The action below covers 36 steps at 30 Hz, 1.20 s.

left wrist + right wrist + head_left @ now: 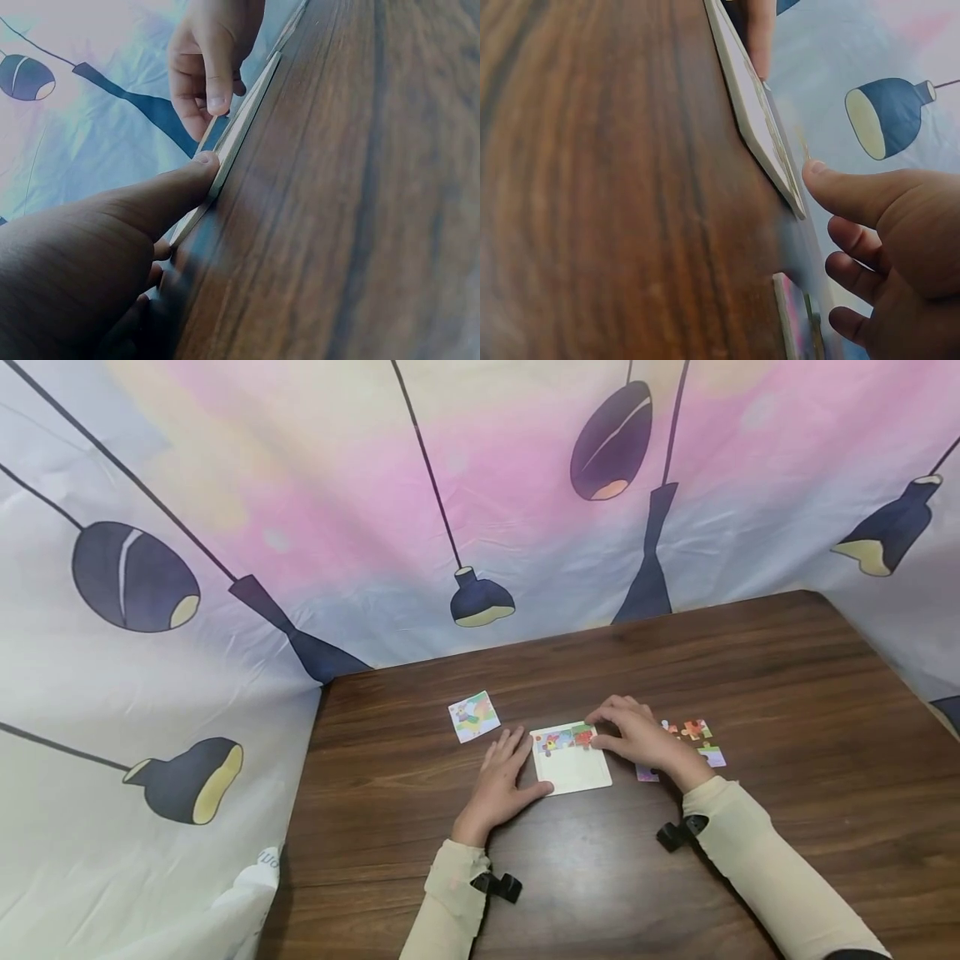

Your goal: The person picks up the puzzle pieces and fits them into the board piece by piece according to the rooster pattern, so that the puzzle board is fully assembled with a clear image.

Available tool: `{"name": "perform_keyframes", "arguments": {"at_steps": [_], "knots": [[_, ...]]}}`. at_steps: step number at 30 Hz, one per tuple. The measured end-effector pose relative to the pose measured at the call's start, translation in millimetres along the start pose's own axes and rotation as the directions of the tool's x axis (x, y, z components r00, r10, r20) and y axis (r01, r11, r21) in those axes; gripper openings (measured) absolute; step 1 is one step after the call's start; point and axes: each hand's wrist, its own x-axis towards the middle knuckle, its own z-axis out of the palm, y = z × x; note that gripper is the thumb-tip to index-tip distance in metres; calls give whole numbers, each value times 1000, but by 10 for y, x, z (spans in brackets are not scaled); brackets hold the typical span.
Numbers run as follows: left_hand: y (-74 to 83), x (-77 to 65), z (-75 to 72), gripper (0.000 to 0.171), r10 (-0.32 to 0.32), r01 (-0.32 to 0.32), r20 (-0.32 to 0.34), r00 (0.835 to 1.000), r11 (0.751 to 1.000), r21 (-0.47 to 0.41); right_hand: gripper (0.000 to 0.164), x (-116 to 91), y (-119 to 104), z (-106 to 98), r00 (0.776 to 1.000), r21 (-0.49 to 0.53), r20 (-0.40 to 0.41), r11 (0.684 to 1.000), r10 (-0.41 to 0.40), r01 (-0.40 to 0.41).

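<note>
A square white puzzle tray point(573, 772) lies on the table, with joined picture pieces point(557, 742) along its far side. My left hand point(497, 789) rests at the tray's left side, fingers extended, its thumb touching the near left edge. At the tray's far right corner, my right hand point(637, 737) pinches a puzzle piece point(804, 142) between thumb and finger. That piece stands tilted above the tray surface in the left wrist view; its picture is mostly hidden by the fingers.
Loose puzzle pieces point(696, 729) lie right of the tray, partly hidden beneath the right hand. A small picture card point(474, 717) lies beyond the left hand. The brown wooden table point(420, 727) meets a curtain point(360, 568) printed with lamps at its far edge.
</note>
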Motion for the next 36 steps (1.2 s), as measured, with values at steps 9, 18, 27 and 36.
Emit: {"name": "perform_keyframes", "arguments": {"at_steps": [9, 18, 27, 36], "knots": [[-4, -9, -14, 86, 2, -2, -5, 1000, 1000, 2, 29, 24, 0, 41, 1000, -33, 3, 999, 7, -6], [-8, -5, 5, 85, 4, -4, -5, 1000, 1000, -8, 30, 27, 3, 42, 1000, -39, 12, 999, 6, -6], [-4, -4, 5, 85, 3, -3, -6, 1000, 1000, -3, 30, 19, 22, 45, 1000, -58, 4, 998, 15, -15], [0, 5, -2, 86, 11, -11, -6, 1000, 1000, 2, 30, 29, 24, 48, 1000, -49, 25, 999, 12, -11]]}}
